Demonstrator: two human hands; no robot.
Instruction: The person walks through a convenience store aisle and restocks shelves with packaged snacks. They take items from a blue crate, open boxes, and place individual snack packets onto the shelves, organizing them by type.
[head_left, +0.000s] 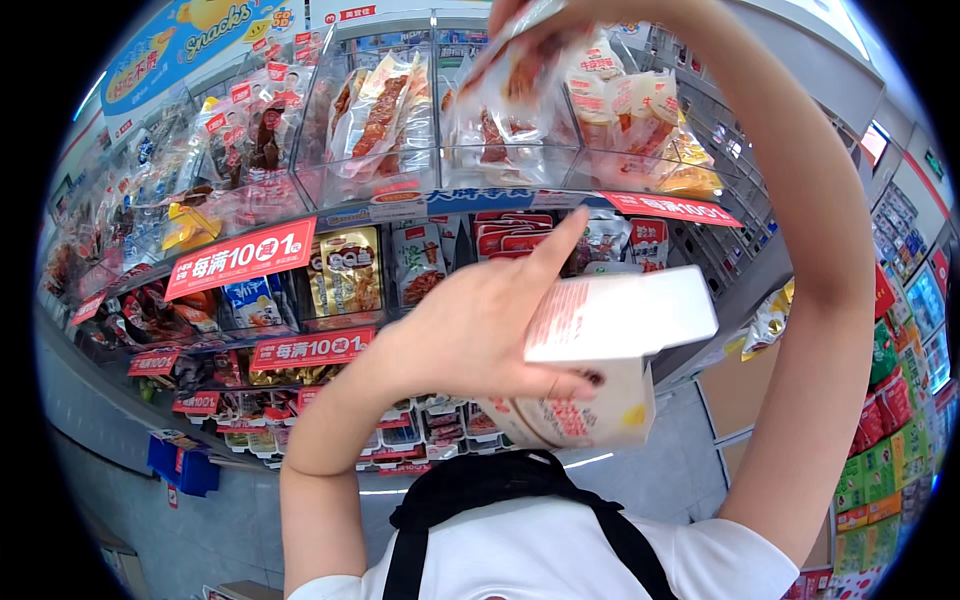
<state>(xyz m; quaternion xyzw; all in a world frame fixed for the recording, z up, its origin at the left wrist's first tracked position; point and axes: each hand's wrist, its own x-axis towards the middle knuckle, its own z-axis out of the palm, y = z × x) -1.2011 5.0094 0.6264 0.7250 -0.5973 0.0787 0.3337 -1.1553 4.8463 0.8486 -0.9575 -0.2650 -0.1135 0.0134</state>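
Observation:
My left hand (469, 330) grips a white cardboard carton (574, 412) with red printing, held tilted in front of my chest. Its end flap (679, 304) stands out to the right; the inside of the carton is hidden. Up at the top edge of the view, my right hand (517, 16), blurred and partly cut off, holds a clear snack packet (517, 64) with reddish-brown food in it. That packet is over a clear divided shelf bin (510, 161) where similar packets (491, 135) stand. Left of it, another compartment has long packaged meat-like snacks (381, 112).
White and yellow packets (645, 112) fill the compartment to the right. Red promotional signs (240, 259) stick out from the shelf edges. Lower shelves carry a gold snack bag (345, 271) and red packs (514, 229). A blue bin (182, 465) stands low at left; stacked goods (874, 480) line the right.

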